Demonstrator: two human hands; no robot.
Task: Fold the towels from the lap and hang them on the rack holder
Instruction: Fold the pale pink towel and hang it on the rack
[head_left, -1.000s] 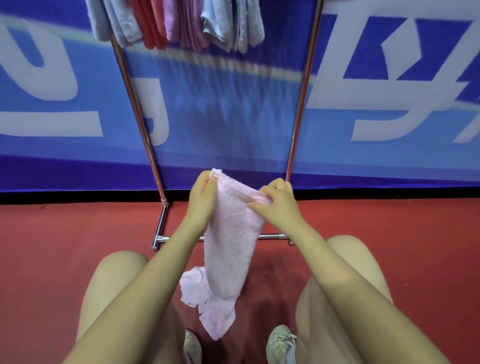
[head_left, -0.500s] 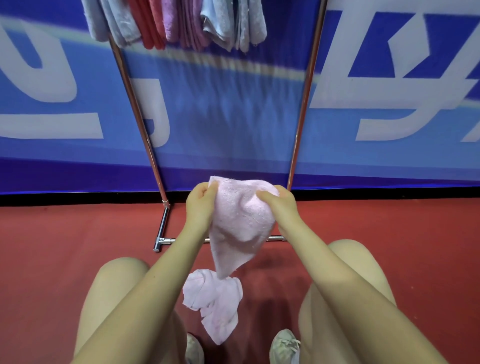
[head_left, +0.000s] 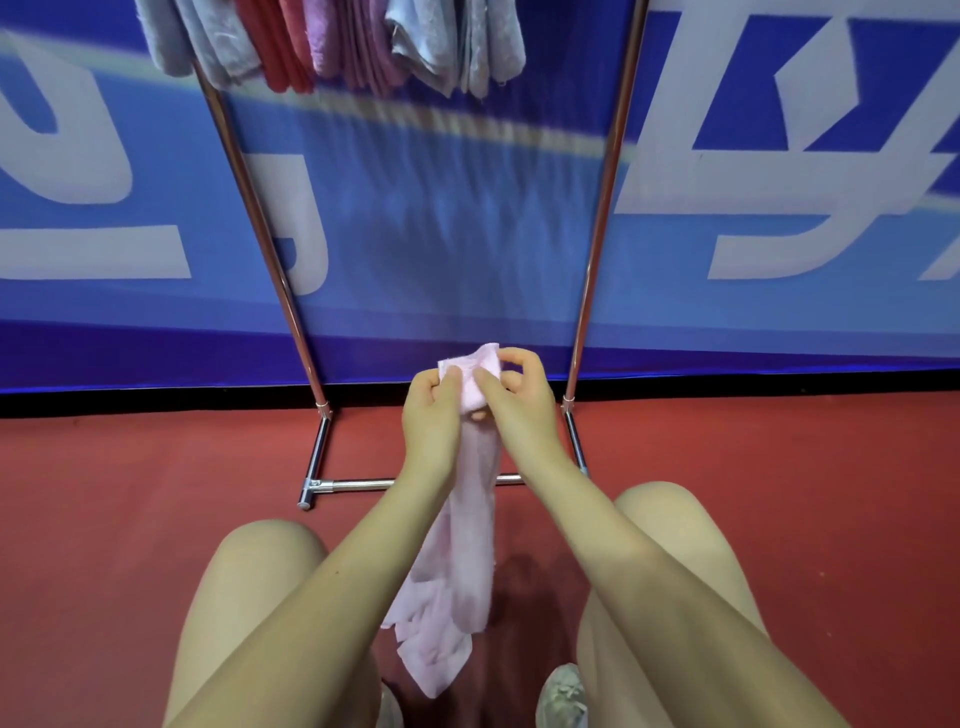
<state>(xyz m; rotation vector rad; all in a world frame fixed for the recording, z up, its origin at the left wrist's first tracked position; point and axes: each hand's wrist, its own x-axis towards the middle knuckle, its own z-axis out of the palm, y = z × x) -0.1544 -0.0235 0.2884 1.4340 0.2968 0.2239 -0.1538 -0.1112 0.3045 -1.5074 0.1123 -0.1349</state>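
- Both hands are up in front of the knees, close together, pinching the top of a pink towel (head_left: 470, 525).
- Left hand (head_left: 434, 415) grips the towel's upper left edge, thumb pressed on the cloth.
- Right hand (head_left: 522, 402) clamps the same bunched top from the right, thumb on the front, fingers curled behind; the two thumbs nearly touch.
- The towel hangs down in a narrow strip between the forearms, its lower end spreading into loose, uneven flaps between the legs (head_left: 249, 597), above the shoes (head_left: 563, 696).
- It hangs in the air, held only at the top.
- Straight ahead stands the rack (head_left: 597, 249): two shiny uprights leaning outward, a base bar low on the floor (head_left: 104, 493) behind the hands.
- Up top, the rack is loaded with towels (head_left: 332, 41): grey ones at left, then red, then pink and purple, then pale blue-grey at right, all draped side by side and touching.
- The top rail itself is out of frame, so how they sit on it I can't tell.
- Behind it all, a blue banner (head_left: 441, 208) with big white lettering.
- The floor is red.
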